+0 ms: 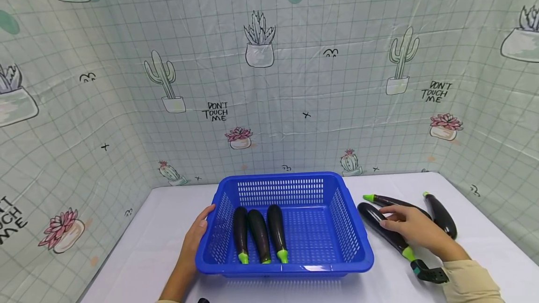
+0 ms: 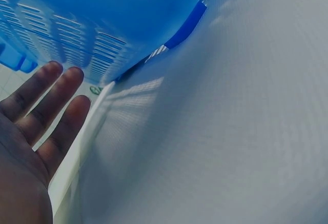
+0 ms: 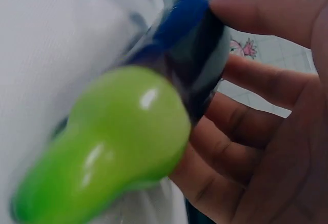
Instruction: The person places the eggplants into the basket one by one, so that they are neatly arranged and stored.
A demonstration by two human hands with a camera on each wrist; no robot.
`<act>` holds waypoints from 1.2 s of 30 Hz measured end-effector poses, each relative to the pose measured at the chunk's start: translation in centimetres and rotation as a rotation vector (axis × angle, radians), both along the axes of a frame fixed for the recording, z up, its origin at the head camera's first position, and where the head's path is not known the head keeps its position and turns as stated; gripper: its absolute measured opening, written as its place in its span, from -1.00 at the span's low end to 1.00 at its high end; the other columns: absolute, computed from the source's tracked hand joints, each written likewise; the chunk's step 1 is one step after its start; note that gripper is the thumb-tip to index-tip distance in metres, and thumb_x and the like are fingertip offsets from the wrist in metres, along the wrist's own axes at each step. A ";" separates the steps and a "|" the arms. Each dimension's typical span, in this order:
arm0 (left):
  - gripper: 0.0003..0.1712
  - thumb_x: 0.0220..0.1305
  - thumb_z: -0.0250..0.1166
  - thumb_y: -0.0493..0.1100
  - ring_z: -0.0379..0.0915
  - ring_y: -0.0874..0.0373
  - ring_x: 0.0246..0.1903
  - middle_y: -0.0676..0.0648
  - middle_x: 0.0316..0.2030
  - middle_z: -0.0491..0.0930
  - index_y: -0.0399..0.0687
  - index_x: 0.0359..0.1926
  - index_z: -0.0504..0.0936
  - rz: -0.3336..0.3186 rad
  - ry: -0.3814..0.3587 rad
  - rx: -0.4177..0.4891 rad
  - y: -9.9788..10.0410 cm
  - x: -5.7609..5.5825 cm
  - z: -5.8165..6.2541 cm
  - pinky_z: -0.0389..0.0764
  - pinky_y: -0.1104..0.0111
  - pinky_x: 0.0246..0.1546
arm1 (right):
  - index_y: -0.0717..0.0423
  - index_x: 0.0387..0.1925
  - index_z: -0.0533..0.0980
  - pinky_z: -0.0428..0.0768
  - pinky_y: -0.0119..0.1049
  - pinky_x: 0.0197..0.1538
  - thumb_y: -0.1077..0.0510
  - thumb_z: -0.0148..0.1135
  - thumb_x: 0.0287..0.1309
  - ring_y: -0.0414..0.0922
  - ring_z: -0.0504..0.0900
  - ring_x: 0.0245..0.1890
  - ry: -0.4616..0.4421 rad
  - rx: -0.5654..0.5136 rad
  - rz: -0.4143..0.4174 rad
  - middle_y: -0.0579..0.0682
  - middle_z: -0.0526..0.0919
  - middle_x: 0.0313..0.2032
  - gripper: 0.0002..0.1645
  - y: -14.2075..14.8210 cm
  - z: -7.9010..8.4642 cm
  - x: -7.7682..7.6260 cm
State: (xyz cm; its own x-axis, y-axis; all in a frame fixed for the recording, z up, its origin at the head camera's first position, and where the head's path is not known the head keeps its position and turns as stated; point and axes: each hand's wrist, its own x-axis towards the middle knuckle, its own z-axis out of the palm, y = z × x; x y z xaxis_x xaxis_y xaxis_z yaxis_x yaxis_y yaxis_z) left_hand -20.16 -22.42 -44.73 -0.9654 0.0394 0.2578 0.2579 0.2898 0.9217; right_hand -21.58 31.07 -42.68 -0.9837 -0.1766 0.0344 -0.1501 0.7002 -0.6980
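A blue plastic basket (image 1: 284, 269) with slotted walls stands on the table. Three dark eggplants lie side by side in its left half, the middle one (image 1: 258, 233) among them, green stem ends toward me. My left hand (image 1: 193, 240) rests along the basket's left side; in the left wrist view its fingers (image 2: 54, 93) are extended near the slotted wall. Right of the basket, my right hand (image 1: 414, 228) grips an eggplant (image 1: 372, 214) between thumb and fingers. The green stem end (image 3: 130, 126) of that eggplant fills much of the right wrist view.
Behind the gripped eggplant lies another eggplant (image 1: 391, 201), partly hidden by my right hand. One more eggplant (image 1: 440, 216) lies farther right. A white cloth covers the table (image 1: 139, 237). A patterned curtain (image 1: 286, 92) rises behind and along both sides.
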 end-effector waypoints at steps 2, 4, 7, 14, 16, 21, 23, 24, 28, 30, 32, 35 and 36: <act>-0.39 0.61 -0.26 0.11 0.10 -0.41 0.40 -0.30 0.48 0.15 0.00 0.51 0.23 0.000 0.000 -0.002 0.0 0.0 0.0 0.27 -0.30 0.22 | 0.36 0.22 0.46 0.57 -0.32 -0.34 0.03 0.32 0.29 -0.16 0.59 -0.31 -0.026 -0.074 -0.025 0.08 0.71 -0.17 -0.38 0.2 -0.1 0.0; -0.39 0.61 -0.26 0.11 0.11 -0.41 0.39 -0.30 0.48 0.15 0.00 0.51 0.23 -0.001 -0.001 -0.003 0.0 0.0 0.0 0.28 -0.30 0.21 | 0.38 0.26 0.41 0.59 -0.30 -0.33 0.03 0.27 0.34 -0.16 0.57 -0.29 -0.051 -0.140 -0.042 0.19 0.69 -0.08 -0.36 0.4 0.0 0.0; -0.38 0.61 -0.27 0.12 0.10 -0.41 0.40 -0.30 0.49 0.14 0.00 0.51 0.22 -0.003 -0.007 -0.005 -0.1 -0.1 0.0 0.27 -0.30 0.21 | 0.37 0.31 0.37 0.62 -0.25 -0.25 -0.02 0.21 0.38 -0.13 0.55 -0.17 -0.086 -0.199 -0.075 0.28 0.59 0.10 -0.33 0.5 0.2 0.0; -0.38 0.60 -0.26 0.12 0.09 -0.41 0.40 -0.29 0.49 0.13 0.01 0.51 0.22 -0.007 -0.001 -0.008 -0.1 -0.1 -0.1 0.28 -0.30 0.20 | 0.38 0.38 0.26 0.64 -0.19 -0.15 -0.05 0.12 0.45 -0.05 0.57 -0.09 -0.160 -0.327 -0.112 0.33 0.46 0.21 -0.28 0.3 0.8 0.3; -0.38 0.60 -0.26 0.12 0.09 -0.42 0.40 -0.29 0.49 0.12 0.01 0.51 0.22 -0.008 0.003 -0.010 -0.1 -0.1 -0.1 0.28 -0.30 0.20 | 0.40 0.40 0.22 0.66 -0.18 -0.14 -0.04 0.10 0.46 -0.06 0.60 -0.09 -0.164 -0.369 -0.111 0.32 0.46 0.21 -0.27 0.2 0.9 0.3; -0.39 0.60 -0.25 0.11 0.08 -0.40 0.41 -0.28 0.50 0.12 0.01 0.51 0.22 -0.009 0.001 -0.004 -0.1 0.0 -0.1 0.27 -0.29 0.21 | 0.43 0.42 0.17 0.70 -0.17 -0.15 -0.02 0.12 0.46 -0.11 0.65 -0.11 -0.164 -0.449 -0.105 0.34 0.42 0.23 -0.24 0.0 0.9 0.4; -0.39 0.60 -0.25 0.10 0.09 -0.40 0.40 -0.29 0.49 0.13 0.00 0.51 0.22 -0.009 0.004 -0.003 0.0 0.0 -0.1 0.27 -0.29 0.22 | 0.44 0.42 0.16 0.70 -0.16 -0.15 -0.02 0.12 0.46 -0.12 0.66 -0.12 -0.162 -0.460 -0.103 0.37 0.40 0.24 -0.22 -0.1 0.9 0.5; -0.39 0.60 -0.25 0.10 0.09 -0.41 0.40 -0.29 0.49 0.13 -0.01 0.51 0.22 -0.010 0.007 -0.004 0.0 0.0 0.0 0.27 -0.29 0.21 | 0.45 0.42 0.15 0.70 -0.16 -0.15 -0.02 0.12 0.47 -0.13 0.67 -0.12 -0.161 -0.464 -0.101 0.38 0.38 0.25 -0.22 -0.1 0.9 0.5; -0.39 0.60 -0.26 0.08 0.11 -0.42 0.39 -0.31 0.48 0.14 -0.04 0.51 0.22 -0.011 0.016 -0.013 0.1 0.1 0.0 0.29 -0.30 0.21 | 0.46 0.42 0.14 0.71 -0.15 -0.16 -0.03 0.11 0.47 -0.17 0.68 -0.14 -0.153 -0.484 -0.110 0.37 0.41 0.23 -0.20 -0.2 1.0 0.4; -0.39 0.61 -0.26 0.09 0.12 -0.41 0.39 -0.30 0.48 0.15 -0.04 0.51 0.23 -0.008 0.015 -0.008 0.1 0.0 0.0 0.29 -0.30 0.21 | 0.48 0.42 0.13 0.71 -0.15 -0.16 -0.03 0.11 0.47 -0.18 0.69 -0.14 -0.143 -0.501 -0.111 0.32 0.45 0.20 -0.20 -0.2 1.2 0.4; -0.39 0.61 -0.26 0.09 0.12 -0.41 0.39 -0.30 0.48 0.15 -0.04 0.51 0.22 -0.007 0.016 -0.011 0.1 0.0 0.0 0.29 -0.30 0.21 | 0.50 0.41 0.13 0.72 -0.15 -0.16 -0.01 0.11 0.47 -0.18 0.70 -0.15 -0.131 -0.527 -0.107 0.24 0.50 0.16 -0.20 -0.2 1.3 0.4; -0.39 0.61 -0.26 0.08 0.12 -0.41 0.39 -0.31 0.48 0.16 -0.05 0.51 0.23 -0.002 0.018 -0.011 0.1 0.0 0.0 0.29 -0.30 0.21 | 0.51 0.40 0.13 0.72 -0.14 -0.17 0.01 0.12 0.47 -0.17 0.71 -0.16 -0.118 -0.577 -0.100 0.05 0.58 0.05 -0.22 -0.3 1.6 0.4; -0.39 0.60 -0.26 0.08 0.12 -0.41 0.39 -0.31 0.48 0.16 -0.05 0.51 0.23 -0.002 0.017 -0.013 0.1 0.0 0.0 0.29 -0.30 0.21 | 0.53 0.39 0.13 0.72 -0.15 -0.17 0.02 0.12 0.47 -0.17 0.71 -0.16 -0.114 -0.591 -0.091 -0.01 0.59 0.02 -0.22 -0.4 1.8 0.5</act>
State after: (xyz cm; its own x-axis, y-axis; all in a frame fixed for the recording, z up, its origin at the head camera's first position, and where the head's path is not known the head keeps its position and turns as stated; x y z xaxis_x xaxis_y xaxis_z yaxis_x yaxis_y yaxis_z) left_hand -20.12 -22.31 -44.74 -0.9608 0.0445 0.2735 0.2739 0.3016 0.9132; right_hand -21.13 30.70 -40.89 -0.9972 -0.0746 -0.0057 -0.0090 0.1958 -0.9806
